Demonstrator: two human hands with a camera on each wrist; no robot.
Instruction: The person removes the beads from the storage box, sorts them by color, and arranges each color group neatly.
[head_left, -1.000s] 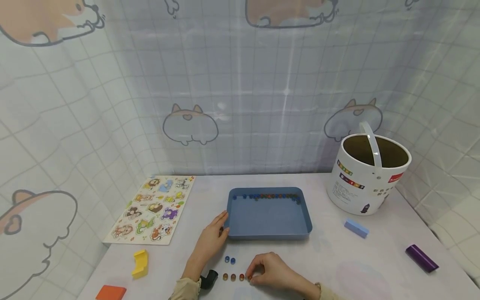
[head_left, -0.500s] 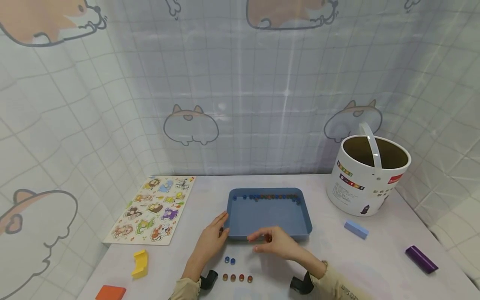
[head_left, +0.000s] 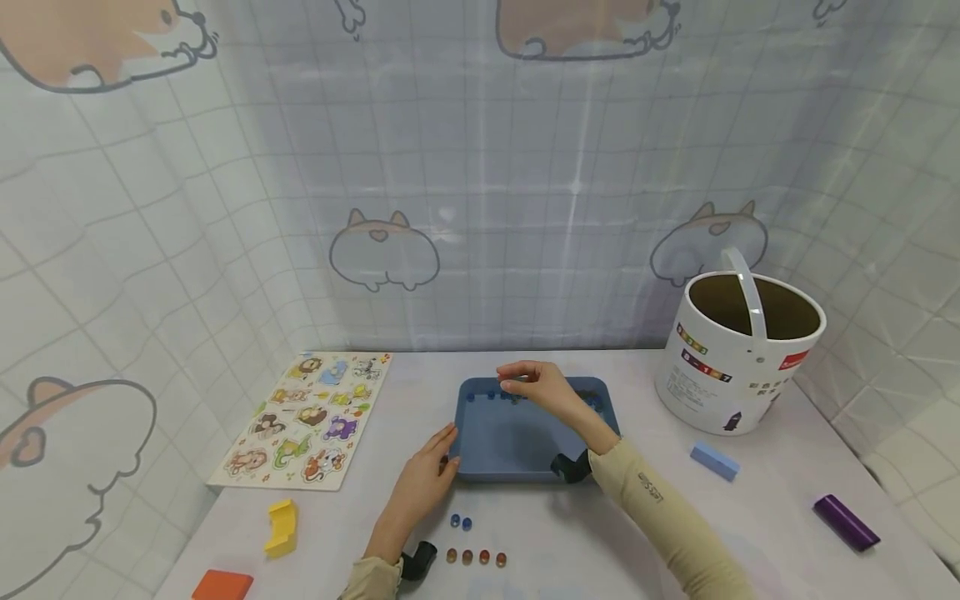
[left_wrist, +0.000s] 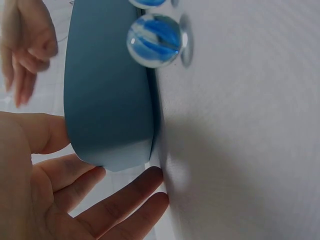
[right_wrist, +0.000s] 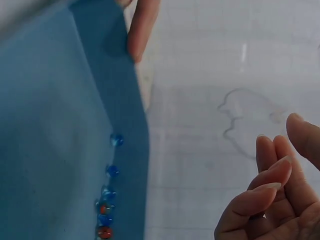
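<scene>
My left hand (head_left: 423, 482) rests at the near left corner of a shallow blue tray (head_left: 525, 446). In the left wrist view its thumb touches the tray's wall (left_wrist: 107, 90), with the other fingers around the corner. My right hand (head_left: 551, 390) hovers over the tray's far side. Its fingers (right_wrist: 275, 172) are loosely bent and nothing shows between them. Blue and red glass marbles (right_wrist: 105, 232) line the tray's far wall, partly hidden by that hand in the head view. Before the tray lie two blue marbles (head_left: 467, 524) and a row of reddish-brown marbles (head_left: 484, 557).
An animal puzzle board (head_left: 307, 421) lies at left, with a yellow block (head_left: 282, 529) and an orange block (head_left: 222, 585) nearer. At right stand a white bucket (head_left: 723, 375), a light blue block (head_left: 715, 461) and a purple block (head_left: 845, 522). A patterned curtain (head_left: 480, 167) hangs behind.
My right hand has let go of the last reddish marble in the row, risen and moved forward over the tray's far side. My left hand has stayed at the tray corner.
</scene>
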